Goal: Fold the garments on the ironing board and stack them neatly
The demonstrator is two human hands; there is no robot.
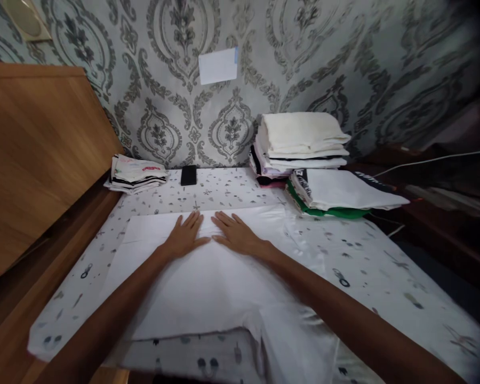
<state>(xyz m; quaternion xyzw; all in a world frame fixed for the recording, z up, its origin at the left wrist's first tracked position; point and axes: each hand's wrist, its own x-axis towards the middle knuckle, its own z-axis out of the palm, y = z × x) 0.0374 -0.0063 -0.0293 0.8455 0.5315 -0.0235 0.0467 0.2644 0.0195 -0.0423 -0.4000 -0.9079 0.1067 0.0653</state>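
1. Plainly, a smooth white fabric garment (200, 290) is spread over a white cloth cover printed with small dark motifs (368, 282); clock positions are read from the hands, with twelve at the wall.
2. The left hand (184, 237) is laid palm down near the garment's far edge, its fingers stretched out toward one o'clock.
3. The right hand (239, 236) is pressed flat just beside it, fingers extended toward ten; the two thumb tips are held close together.
4. Toward five, a loose, sleeve-like part of the garment is rumpled.
5. At eleven, a black rectangular phone-like object (189, 175) is placed; at ten, a low stack of folded pale fabrics with red print on top (138, 172) is set.
6. At two, a tall stack topped with folded cream fabric (302, 133) is seen, with a lower stack of white and green folded fabrics (340, 193) placed nearer.
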